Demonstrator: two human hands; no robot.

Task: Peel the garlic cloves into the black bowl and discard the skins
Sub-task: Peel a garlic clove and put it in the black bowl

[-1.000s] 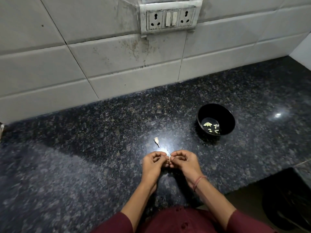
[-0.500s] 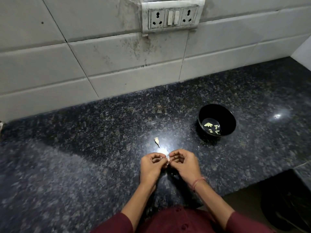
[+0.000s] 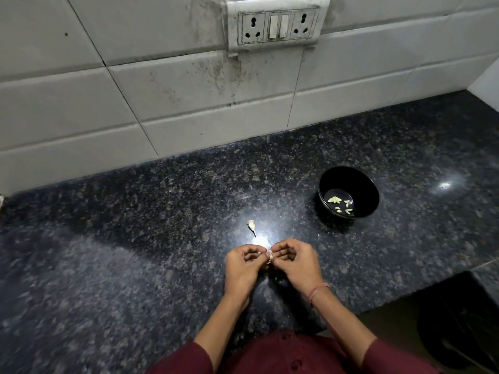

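My left hand (image 3: 243, 268) and my right hand (image 3: 293, 263) meet fingertip to fingertip just above the dark granite counter (image 3: 135, 252). Between them they pinch a small pale garlic clove (image 3: 269, 256), mostly hidden by my curled fingers. A second unpeeled garlic clove (image 3: 251, 227) lies on the counter a little beyond my hands. The black bowl (image 3: 364, 190) stands to the far right of my hands and holds several peeled cloves (image 3: 340, 205).
A white tiled wall (image 3: 189, 103) with a socket plate (image 3: 278, 24) rises behind the counter. The counter's front edge steps back at the lower right, where a dark bin (image 3: 459, 319) stands on the floor below.
My hands stay together over the same spot, fingers working slightly on the clove. The bowl and the loose clove have not moved.
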